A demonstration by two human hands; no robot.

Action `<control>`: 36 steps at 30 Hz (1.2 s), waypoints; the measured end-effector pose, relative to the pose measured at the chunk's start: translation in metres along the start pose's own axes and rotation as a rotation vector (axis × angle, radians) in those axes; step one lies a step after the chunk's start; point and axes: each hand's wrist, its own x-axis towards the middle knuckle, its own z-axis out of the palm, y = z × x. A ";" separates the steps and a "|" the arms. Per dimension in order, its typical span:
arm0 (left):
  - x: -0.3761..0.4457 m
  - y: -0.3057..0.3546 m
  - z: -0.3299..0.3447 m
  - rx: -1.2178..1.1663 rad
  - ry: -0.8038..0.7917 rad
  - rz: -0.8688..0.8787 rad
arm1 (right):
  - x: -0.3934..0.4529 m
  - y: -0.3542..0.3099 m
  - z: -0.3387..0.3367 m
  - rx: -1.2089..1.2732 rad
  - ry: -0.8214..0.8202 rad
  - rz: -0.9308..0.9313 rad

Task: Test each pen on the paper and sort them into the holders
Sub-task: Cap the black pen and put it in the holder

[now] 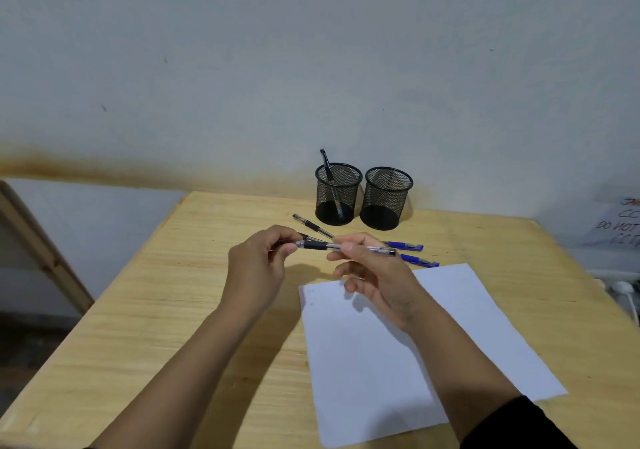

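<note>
A dark sleeve cuff [519,421] is seen at the right forearm, nearest the viewpoint, above a white sheet of paper [398,362] that lies flat on the pale wooden tabletop [166,310] beneath and behind the right hand. A clear-barrelled pen with a black grip [332,246] is held level between the two hands: its cap end is pinched by the curled fingertips of the left hand [258,268], and its barrel is pinched between thumb and forefinger of the right hand [375,275], the other fingers being loosely bent.

Just beyond the hands a second black-grip pen [311,225] lies on the wood; past the right hand's fingers two blue-capped pens [410,253] lie side by side. Farther off, against the wall, two black wire-mesh holders [362,197] stand touching or nearly so; the one on the left-hand side contains a single leaning black pen [329,175], the other appears empty.

Risks are judged as follows. If the cap is being pulled, a sudden release could flick the smooth, slim barrel from so light a pinch. The round pens on the table could be nudged by a wrist and rolled. The thin unweighted sheet may slide under the tip. The light cylindrical holders could be tipped by a careless drop.
</note>
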 end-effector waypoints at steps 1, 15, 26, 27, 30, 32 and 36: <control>0.004 -0.002 -0.006 0.016 0.002 0.003 | 0.000 -0.005 -0.005 0.023 -0.013 0.028; 0.026 0.037 -0.015 0.056 -0.100 0.221 | 0.018 -0.041 0.019 -0.809 0.084 -0.198; 0.042 0.063 0.016 0.427 -0.390 0.209 | 0.005 -0.064 -0.026 -1.086 0.484 -0.123; 0.045 0.067 0.021 0.459 -0.418 0.223 | 0.003 -0.068 -0.031 -1.100 0.515 -0.116; 0.053 0.076 0.039 0.541 -0.500 0.243 | -0.006 -0.081 -0.045 -1.120 0.605 -0.098; 0.056 0.084 0.054 0.563 -0.544 0.261 | -0.015 -0.091 -0.055 -1.142 0.648 -0.064; 0.053 0.109 0.087 0.586 -0.612 0.363 | -0.045 -0.113 -0.080 -1.137 0.789 -0.003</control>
